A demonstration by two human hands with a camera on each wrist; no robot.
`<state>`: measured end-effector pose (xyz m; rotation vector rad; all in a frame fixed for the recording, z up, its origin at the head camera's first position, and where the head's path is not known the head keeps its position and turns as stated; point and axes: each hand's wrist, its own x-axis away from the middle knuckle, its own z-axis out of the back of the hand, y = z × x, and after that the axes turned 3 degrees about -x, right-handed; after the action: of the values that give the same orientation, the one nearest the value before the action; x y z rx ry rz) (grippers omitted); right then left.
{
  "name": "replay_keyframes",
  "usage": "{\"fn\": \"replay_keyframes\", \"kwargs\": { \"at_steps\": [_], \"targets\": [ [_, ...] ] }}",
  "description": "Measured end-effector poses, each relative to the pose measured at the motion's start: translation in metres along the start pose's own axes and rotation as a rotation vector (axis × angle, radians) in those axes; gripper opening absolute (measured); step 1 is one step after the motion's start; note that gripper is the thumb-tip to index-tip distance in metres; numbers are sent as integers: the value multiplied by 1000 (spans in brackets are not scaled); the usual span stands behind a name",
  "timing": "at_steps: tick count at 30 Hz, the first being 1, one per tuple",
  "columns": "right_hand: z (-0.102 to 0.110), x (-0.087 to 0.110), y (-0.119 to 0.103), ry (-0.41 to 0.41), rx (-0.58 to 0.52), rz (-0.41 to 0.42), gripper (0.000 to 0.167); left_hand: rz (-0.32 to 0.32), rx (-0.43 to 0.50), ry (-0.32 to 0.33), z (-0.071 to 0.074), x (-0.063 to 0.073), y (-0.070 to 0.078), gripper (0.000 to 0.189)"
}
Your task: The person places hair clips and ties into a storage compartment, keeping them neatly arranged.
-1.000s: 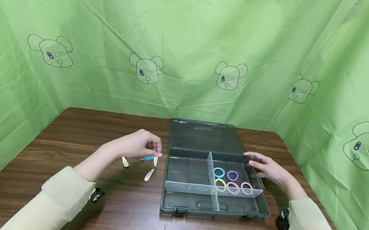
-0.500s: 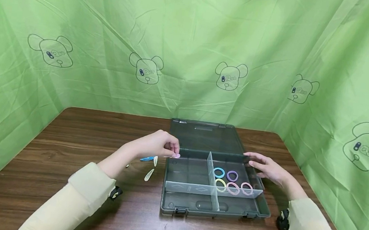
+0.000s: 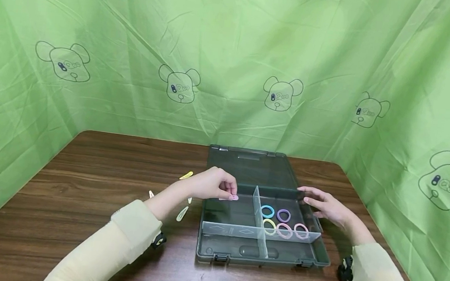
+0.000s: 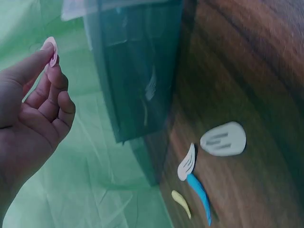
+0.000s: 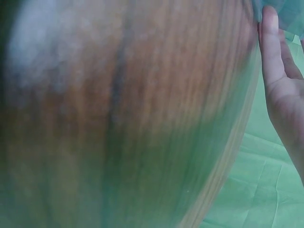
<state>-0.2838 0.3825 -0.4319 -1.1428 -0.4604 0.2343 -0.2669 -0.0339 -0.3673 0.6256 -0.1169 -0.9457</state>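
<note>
In the head view my left hand (image 3: 214, 184) is over the back-left compartment of a grey translucent divided box (image 3: 208, 252). Between thumb and forefinger it pinches a pink snap hair clip (image 3: 234, 198), also visible in the left wrist view. My right hand (image 3: 328, 207) rests at the box's right wall with fingers extended. Hair ties, including a blue one (image 3: 267, 211) and a purple one (image 3: 283, 216), lie in the back-right compartment. Left of the box are a pale hair clip (image 3: 182, 213), a yellow hair clip (image 3: 186, 175) and a blue hair clip (image 4: 199, 197), which my left arm hides from the head view.
The box's lid (image 3: 251, 166) lies folded open toward the back. Clear dividers (image 3: 232, 230) split the box into compartments. A green curtain (image 3: 233, 59) surrounds the brown wooden table (image 3: 93, 181) at the back and sides.
My left hand has carried the pink hair clip rightward from the table to above the back-left compartment. The yellow hair clip has come into view behind the arm. My right hand stays put.
</note>
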Motion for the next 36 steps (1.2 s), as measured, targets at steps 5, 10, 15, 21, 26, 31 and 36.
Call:
{"fn": "replay_keyframes", "kwargs": {
  "at_steps": [5, 10, 15, 21, 26, 31, 36],
  "targets": [
    [0, 0, 0, -5, -4, 6, 51, 0, 5, -18, -13, -8, 0, 9],
    [0, 0, 1, 0, 0, -5, 51, 11, -11, -55, -28, -16, -3, 10],
    [0, -1, 0, 5, -8, -11, 52, 18, -13, -89, -40, -23, -5, 10],
    [-1, -1, 0, -2, -13, -10, 52, 39, 23, -145, -54, -30, -9, 12],
    [-1, 0, -1, -7, -27, -3, 52, 64, 26, -184, -63, -33, -11, 13],
    [-1, 0, -1, -5, -30, 1, 52, 63, 4, -208, -70, -35, -9, 11],
    [-2, 0, -1, -2, -26, -6, 51, 75, -16, -226, -75, -34, -5, 10]
  ]
}}
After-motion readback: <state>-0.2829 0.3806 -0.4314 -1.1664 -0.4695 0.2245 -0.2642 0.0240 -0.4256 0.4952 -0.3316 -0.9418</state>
